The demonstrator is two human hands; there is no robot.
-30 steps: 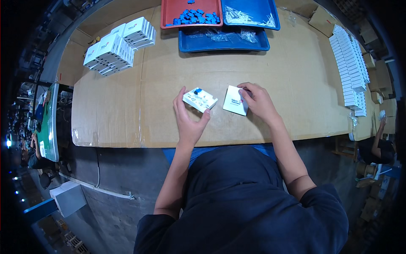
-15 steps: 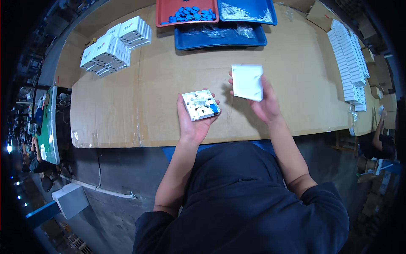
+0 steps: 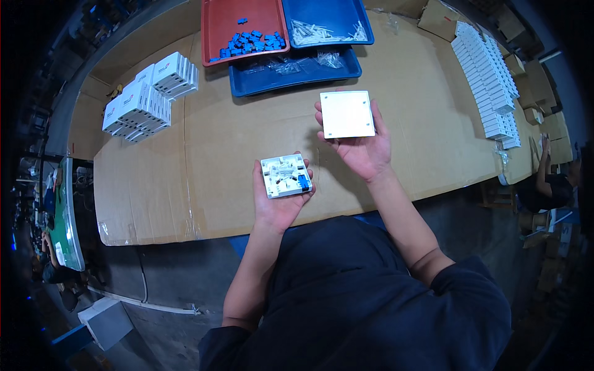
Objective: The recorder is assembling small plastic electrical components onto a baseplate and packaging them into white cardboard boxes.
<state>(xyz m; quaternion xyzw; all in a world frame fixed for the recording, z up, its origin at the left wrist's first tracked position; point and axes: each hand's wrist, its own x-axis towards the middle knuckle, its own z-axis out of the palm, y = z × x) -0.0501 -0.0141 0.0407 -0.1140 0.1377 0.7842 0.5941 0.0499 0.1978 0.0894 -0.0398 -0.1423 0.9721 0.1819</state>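
My left hand (image 3: 276, 207) is closed around the edges of a square white plastic box base (image 3: 286, 190), its open side facing up. Inside it lie small white parts in a clear bag, and a blue connector piece (image 3: 304, 182) sits at its right side. Farther off and to the right, my right hand (image 3: 366, 151) grips a flat square white cover (image 3: 348, 115) by its edges. The cover's face toward me is bright, with a small mark near each corner. The cover and the base are apart.
On the cardboard-covered table (image 3: 235, 136) stand a red tray (image 3: 215, 31) of blue connectors, a blue tray (image 3: 366, 18) of white sticks and a lower blue tray (image 3: 247, 88) with clear bags. Stacked white boxes (image 3: 142, 102) are at left, more white boxes (image 3: 486, 86) at right. Other people work at both sides.
My right hand has turned the cover so its face shows more squarely. The whole view has shifted and rotated slightly; both hands keep hold of their pieces.
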